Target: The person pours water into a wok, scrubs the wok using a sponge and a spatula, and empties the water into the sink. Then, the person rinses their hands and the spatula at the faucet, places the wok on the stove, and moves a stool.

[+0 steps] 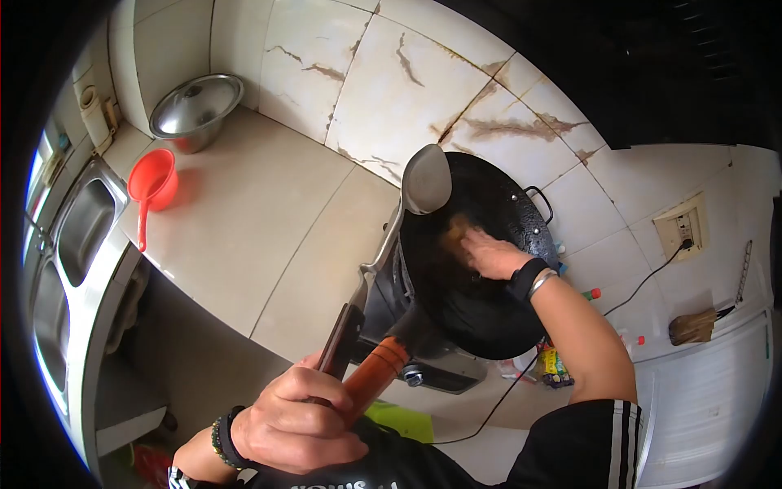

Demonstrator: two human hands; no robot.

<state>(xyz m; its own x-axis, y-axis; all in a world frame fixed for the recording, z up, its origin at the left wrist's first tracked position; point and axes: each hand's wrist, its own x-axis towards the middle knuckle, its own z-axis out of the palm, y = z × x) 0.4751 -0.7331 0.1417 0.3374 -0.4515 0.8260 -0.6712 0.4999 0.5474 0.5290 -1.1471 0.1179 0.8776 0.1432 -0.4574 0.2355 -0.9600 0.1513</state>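
My left hand (297,420) is closed around the orange wooden handle of a black wok (481,318) and also grips the dark handle of a metal wok spatula (427,179). The spatula's blade lies over the wok's far left rim. Inside the wok, my right hand (495,255) presses a blurred yellowish-brown pad (459,235) against the inner wall. The fingers partly cover the pad, so its exact kind does not show. Under the wok is a stove (444,371) with a knob on its front.
A red dipper (155,181) and a lidded steel basin (195,114) stand on the counter (269,196) at left, beside a double sink (85,212). Bottles (556,368) and a black cord (497,416) lie right of the stove. A brush (692,328) hangs at the right wall.
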